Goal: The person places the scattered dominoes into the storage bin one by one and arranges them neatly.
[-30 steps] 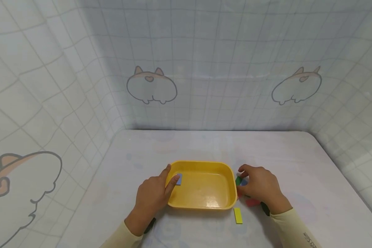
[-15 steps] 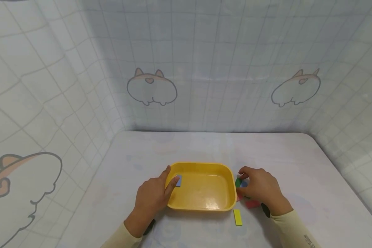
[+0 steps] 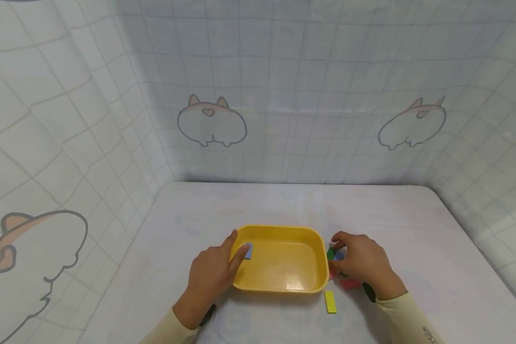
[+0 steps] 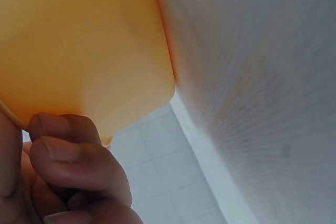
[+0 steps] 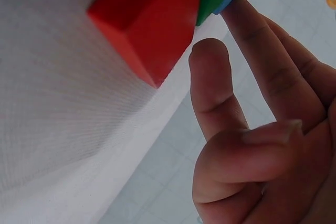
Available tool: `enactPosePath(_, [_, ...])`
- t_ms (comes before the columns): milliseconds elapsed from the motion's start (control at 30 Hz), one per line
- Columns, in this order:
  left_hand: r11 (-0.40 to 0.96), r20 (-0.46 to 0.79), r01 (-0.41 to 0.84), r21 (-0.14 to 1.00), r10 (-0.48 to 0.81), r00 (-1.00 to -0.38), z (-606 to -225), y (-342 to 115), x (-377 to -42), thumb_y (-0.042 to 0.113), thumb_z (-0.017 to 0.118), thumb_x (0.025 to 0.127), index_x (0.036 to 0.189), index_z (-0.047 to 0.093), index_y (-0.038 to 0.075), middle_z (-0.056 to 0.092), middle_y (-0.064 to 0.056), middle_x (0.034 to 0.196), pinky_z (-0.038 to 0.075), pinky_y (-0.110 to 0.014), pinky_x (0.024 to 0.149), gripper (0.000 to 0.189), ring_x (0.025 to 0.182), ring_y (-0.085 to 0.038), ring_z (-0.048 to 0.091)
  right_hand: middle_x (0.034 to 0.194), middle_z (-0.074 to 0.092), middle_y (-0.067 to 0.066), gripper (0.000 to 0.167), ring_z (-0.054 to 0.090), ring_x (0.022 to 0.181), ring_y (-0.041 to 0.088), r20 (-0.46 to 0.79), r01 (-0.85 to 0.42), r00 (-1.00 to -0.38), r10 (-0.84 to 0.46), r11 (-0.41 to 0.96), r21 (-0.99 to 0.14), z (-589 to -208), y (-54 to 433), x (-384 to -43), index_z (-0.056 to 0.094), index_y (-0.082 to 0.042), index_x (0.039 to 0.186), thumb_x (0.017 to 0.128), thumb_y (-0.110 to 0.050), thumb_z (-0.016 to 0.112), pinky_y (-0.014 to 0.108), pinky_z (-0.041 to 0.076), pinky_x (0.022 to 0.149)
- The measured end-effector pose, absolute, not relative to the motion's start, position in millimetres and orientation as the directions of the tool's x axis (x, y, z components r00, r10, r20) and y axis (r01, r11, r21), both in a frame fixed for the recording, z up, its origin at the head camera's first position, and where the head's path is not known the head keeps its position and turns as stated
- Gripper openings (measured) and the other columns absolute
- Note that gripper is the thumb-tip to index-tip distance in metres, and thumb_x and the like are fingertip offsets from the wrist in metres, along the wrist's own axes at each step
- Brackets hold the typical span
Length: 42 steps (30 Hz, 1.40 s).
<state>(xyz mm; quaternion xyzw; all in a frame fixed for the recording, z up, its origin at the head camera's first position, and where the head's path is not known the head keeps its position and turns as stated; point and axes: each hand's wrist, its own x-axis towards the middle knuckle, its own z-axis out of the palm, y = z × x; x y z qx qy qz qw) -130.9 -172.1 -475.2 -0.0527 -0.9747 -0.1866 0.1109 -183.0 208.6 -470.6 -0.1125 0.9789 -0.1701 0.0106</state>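
Observation:
A shallow yellow tray (image 3: 284, 289) stands on the table. My left hand (image 3: 212, 270) grips its left rim, thumb over the inside and curled fingers (image 4: 79, 166) against the outer wall. Beside that thumb, a small blue block (image 3: 249, 251) shows in the tray. My right hand (image 3: 363, 260) is just right of the tray, thumb and forefinger around a green block (image 3: 331, 252). Under that hand lie another blue block (image 3: 338, 256) and red blocks (image 3: 350, 284), partly covered. The right wrist view shows a red block (image 5: 152, 24) close beside the green one, and a fingertip touching the blue edge.
A flat yellow block (image 3: 330, 302) lies near the tray's front right corner. The table (image 3: 284, 200) is covered with a pale cloth. Behind and at both sides hang white checked curtains (image 3: 309, 124) with animal drawings.
Both hands, the tray and the blocks stay practically where they were. The whole head view has shifted slightly.

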Motion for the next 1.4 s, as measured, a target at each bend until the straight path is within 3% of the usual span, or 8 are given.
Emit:
enactPosePath(1067, [0.924,0.227,0.15,0.352,0.072,-0.971,-479,-174,-133,0.074,0.036,0.105,0.155,0.056,0.019,0.038,0.004,0.049,0.032,-0.033,0.036,0.077,0.04,-0.016,0.036,0.106,0.076,-0.009,0.051,0.068,0.094,0.018,-0.031,-0.19,-0.975,-0.22,0.898,-0.396,-467,209,-184,0.072,-0.02,0.119,0.078,-0.045,0.091,0.045,0.057,0.077])
enactPosePath(1333, [0.924,0.227,0.157,0.349,0.08,-0.971,-479,-175,-133,0.074,0.036,0.105,0.155,0.056,0.018,0.039,0.004,0.049,0.032,-0.033,0.036,0.078,0.04,-0.015,0.037,0.116,0.076,-0.002,0.054,0.062,0.056,0.014,-0.126,-0.122,-0.97,-0.208,0.866,-0.485,-460,208,-183,0.07,-0.016,0.124,0.08,-0.04,0.091,0.036,0.053,0.06])
enactPosePath(1400, [0.922,0.225,0.159,0.352,0.082,-0.971,-478,-176,-132,0.074,0.036,0.105,0.155,0.056,0.017,0.039,0.004,0.049,0.032,-0.033,0.036,0.078,0.04,-0.015,0.036,0.115,0.076,-0.003,0.054,0.065,0.065,0.013,-0.133,-0.121,-0.97,-0.205,0.874,-0.471,-459,207,-184,0.07,-0.016,0.123,0.079,-0.042,0.091,0.037,0.054,0.065])
